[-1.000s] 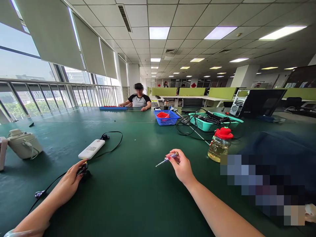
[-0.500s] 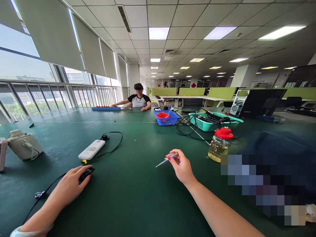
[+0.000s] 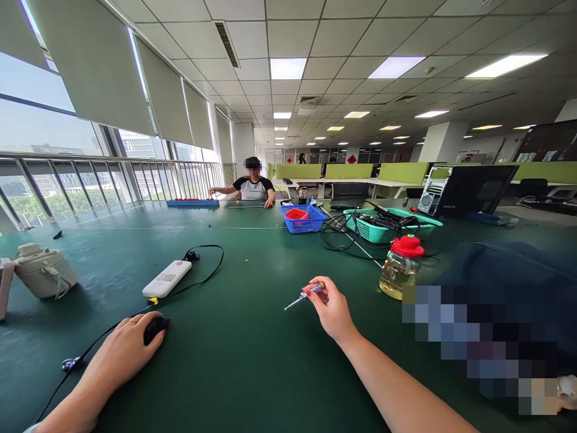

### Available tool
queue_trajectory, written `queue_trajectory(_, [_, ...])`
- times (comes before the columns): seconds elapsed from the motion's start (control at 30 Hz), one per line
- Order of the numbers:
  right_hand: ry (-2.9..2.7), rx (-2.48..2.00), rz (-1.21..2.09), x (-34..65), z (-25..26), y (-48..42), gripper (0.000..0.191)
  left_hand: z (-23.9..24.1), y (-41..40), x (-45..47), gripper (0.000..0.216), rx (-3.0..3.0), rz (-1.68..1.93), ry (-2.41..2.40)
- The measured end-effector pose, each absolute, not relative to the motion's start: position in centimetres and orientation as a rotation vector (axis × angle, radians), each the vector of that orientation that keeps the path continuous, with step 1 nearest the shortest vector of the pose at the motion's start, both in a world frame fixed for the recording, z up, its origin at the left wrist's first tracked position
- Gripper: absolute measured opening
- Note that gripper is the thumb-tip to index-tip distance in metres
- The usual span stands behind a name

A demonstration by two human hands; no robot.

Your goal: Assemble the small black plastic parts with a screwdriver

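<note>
My left hand [image 3: 121,349] is closed around a small black rounded object [image 3: 154,331], partly covered by the fingers; its kind cannot be made out. A black cord [image 3: 97,343] runs behind that wrist, and a small shiny purple item [image 3: 71,364] lies beside the cord. In my right hand [image 3: 331,313] a small screwdriver [image 3: 297,301] with a clear purplish handle is pinched between thumb and fingers. Its thin metal tip points left and down, over the green table. Between and beyond the hands lies a white power bank-like box [image 3: 167,279] with a black cable.
A jar with a red lid [image 3: 401,270] stands right of my right hand. Behind it are a teal basket of cables [image 3: 374,231] and a blue basket [image 3: 302,225]. A beige bottle [image 3: 45,272] stands left. Across the table [image 3: 243,337] sits a person [image 3: 253,187] beside a blue tray [image 3: 192,203].
My left hand has moved slightly down with the black object, which has turned in its grip. My right hand keeps the screwdriver almost still. The person opposite has raised one hand at the tray.
</note>
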State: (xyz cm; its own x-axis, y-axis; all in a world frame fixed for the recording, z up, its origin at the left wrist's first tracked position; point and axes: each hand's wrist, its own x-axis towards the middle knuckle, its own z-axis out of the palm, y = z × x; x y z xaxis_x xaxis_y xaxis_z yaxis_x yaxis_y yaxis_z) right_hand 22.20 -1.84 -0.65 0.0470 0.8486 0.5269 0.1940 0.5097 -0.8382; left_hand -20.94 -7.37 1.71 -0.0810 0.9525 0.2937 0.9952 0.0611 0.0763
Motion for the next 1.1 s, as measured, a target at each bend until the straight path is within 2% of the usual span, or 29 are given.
queue_trajectory(0.13, [-1.471,-0.961,0.643,22.2,-0.6,-1.8,0.019,2.1,-7.5,-20.8,0.058,-1.997,-0.370,-2.206])
queue_trajectory(0.37, [-1.503,-0.974,0.622,22.2,-0.3,-2.2,0.018,2.8,-7.2,-20.3,0.050,-2.109,-0.424,-2.138])
queue_trajectory(0.5, [-1.640,-0.965,0.450,22.0,0.3,-3.0,0.013,4.9,-7.6,-14.3,0.041,-2.343,-0.534,-1.913])
queue_trajectory(0.67, [-1.859,-0.853,0.147,21.5,1.1,-4.0,0.013,6.6,-6.4,-3.6,0.033,-2.747,-0.459,-1.530])
queue_trajectory(0.8, [-1.935,-0.823,0.012,21.1,1.1,-4.2,0.015,5.3,-3.5,1.3,0.028,-2.852,-0.445,-1.407])
queue_trajectory(0.93, [-1.933,-0.878,0.099,21.1,1.2,-4.2,0.008,2.9,-1.3,2.2,0.035,-2.884,-0.494,-1.487])
queue_trajectory(1.1, [-1.906,-0.946,0.224,21.4,1.4,-3.8,0.040,0.5,-0.4,1.1,0.044,-3.005,-0.695,-1.561])
